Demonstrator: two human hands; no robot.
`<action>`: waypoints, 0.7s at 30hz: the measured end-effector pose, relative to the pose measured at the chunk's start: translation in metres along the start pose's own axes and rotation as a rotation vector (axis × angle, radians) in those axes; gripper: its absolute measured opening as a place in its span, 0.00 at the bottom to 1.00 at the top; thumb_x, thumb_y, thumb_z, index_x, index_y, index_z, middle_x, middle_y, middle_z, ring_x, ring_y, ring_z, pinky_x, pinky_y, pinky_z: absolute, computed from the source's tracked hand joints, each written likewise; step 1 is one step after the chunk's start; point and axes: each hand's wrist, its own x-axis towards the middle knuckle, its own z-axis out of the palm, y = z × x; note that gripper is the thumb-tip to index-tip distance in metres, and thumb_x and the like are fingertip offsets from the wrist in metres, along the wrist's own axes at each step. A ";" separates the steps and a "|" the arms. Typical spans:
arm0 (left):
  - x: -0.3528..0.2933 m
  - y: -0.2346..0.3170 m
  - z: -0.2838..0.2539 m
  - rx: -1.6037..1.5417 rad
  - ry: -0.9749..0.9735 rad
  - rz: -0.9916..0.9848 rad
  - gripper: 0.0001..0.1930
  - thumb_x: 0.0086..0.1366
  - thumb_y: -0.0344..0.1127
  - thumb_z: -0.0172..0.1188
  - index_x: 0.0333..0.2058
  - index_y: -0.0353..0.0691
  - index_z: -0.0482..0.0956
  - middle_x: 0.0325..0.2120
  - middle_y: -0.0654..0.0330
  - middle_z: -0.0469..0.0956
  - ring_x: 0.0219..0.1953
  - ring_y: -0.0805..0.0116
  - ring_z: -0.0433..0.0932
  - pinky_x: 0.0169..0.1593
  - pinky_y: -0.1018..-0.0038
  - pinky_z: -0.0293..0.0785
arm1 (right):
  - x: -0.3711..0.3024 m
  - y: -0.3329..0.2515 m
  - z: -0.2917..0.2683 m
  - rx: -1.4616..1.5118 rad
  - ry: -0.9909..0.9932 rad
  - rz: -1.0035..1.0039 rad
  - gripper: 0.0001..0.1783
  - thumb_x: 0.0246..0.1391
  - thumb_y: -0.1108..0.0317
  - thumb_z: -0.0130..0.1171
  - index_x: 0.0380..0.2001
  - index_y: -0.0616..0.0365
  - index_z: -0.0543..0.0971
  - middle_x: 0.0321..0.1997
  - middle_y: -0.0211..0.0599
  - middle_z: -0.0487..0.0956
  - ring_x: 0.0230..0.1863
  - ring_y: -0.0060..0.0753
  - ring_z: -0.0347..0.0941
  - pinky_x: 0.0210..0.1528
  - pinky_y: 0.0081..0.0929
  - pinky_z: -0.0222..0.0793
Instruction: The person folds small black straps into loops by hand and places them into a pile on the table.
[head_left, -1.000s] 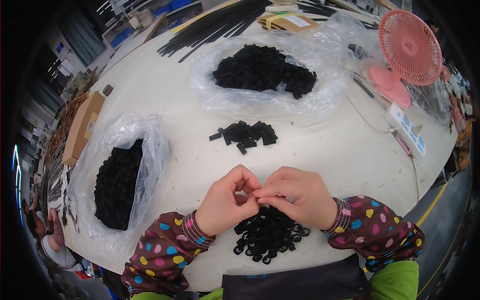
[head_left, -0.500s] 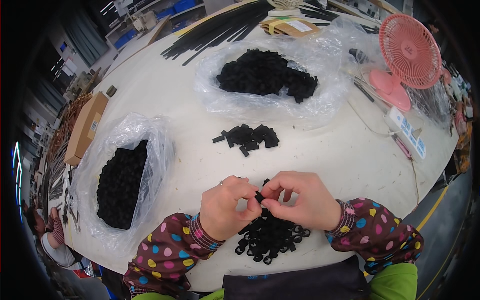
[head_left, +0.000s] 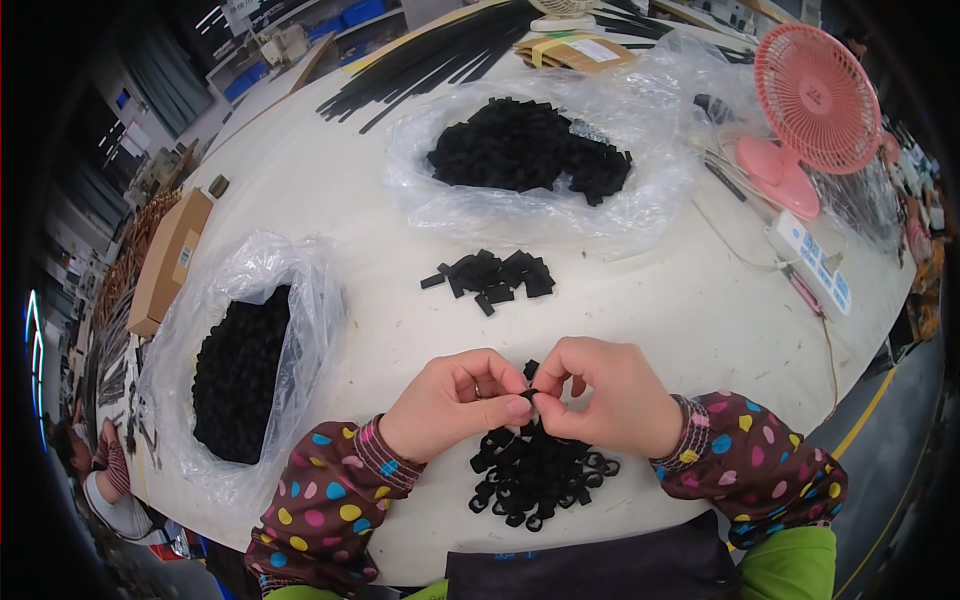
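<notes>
My left hand [head_left: 450, 402] and my right hand [head_left: 612, 398] meet near the middle of the table, thumbs and fingertips pinching one small black fabric piece [head_left: 531, 395] between them. It looks curved, though the fingers cover most of it. Right below my hands lies a heap of small black loops [head_left: 540, 470], and one short black piece [head_left: 531, 369] shows just beyond my fingertips. Farther off sits a loose pile of short, flat black pieces [head_left: 500, 277].
A clear plastic bag [head_left: 318, 350] of black pieces lies at the left, another bag [head_left: 640, 215] at the back. Long black strips [head_left: 430, 60] stretch along the far side. A cardboard box [head_left: 165, 265] stands left; a pink fan [head_left: 815, 100] and a white power strip [head_left: 812, 262] are right.
My left hand has turned and shifted slightly, its fingers now meeting the right fingertips. The black piece looked straighter before and now appears bent. My right hand has barely moved.
</notes>
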 end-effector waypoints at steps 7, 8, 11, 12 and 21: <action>0.001 -0.003 0.025 0.483 0.275 0.527 0.08 0.53 0.20 0.59 0.32 0.34 0.73 0.35 0.60 0.74 0.38 0.74 0.76 0.42 0.78 0.77 | 0.000 0.004 0.011 -0.609 0.406 -0.409 0.12 0.37 0.70 0.62 0.19 0.54 0.66 0.19 0.31 0.69 0.17 0.32 0.66 0.18 0.27 0.62; 0.000 -0.005 0.026 0.575 0.335 0.614 0.08 0.51 0.19 0.59 0.31 0.34 0.73 0.33 0.60 0.74 0.37 0.74 0.76 0.41 0.78 0.78 | 0.001 0.004 0.012 -0.645 0.437 -0.469 0.12 0.37 0.70 0.62 0.19 0.54 0.67 0.19 0.31 0.69 0.17 0.32 0.65 0.18 0.27 0.61; -0.003 -0.010 0.026 0.772 0.484 0.691 0.09 0.49 0.16 0.57 0.30 0.33 0.70 0.31 0.59 0.73 0.35 0.74 0.75 0.42 0.78 0.76 | 0.003 0.002 0.012 -0.627 0.393 -0.527 0.09 0.40 0.72 0.61 0.22 0.55 0.70 0.21 0.32 0.71 0.19 0.32 0.67 0.19 0.26 0.62; -0.002 -0.011 0.025 0.772 0.491 0.695 0.09 0.49 0.16 0.57 0.30 0.33 0.70 0.31 0.59 0.73 0.35 0.74 0.75 0.42 0.78 0.76 | 0.003 0.001 0.012 -0.626 0.388 -0.534 0.09 0.40 0.72 0.61 0.22 0.55 0.70 0.21 0.32 0.71 0.19 0.32 0.67 0.19 0.26 0.62; 0.000 -0.006 0.013 1.008 0.430 0.943 0.11 0.45 0.19 0.61 0.30 0.38 0.74 0.27 0.61 0.76 0.29 0.69 0.78 0.33 0.77 0.76 | 0.003 -0.011 -0.001 -0.084 0.117 -0.105 0.06 0.44 0.73 0.63 0.27 0.56 0.75 0.27 0.28 0.77 0.29 0.22 0.76 0.26 0.19 0.68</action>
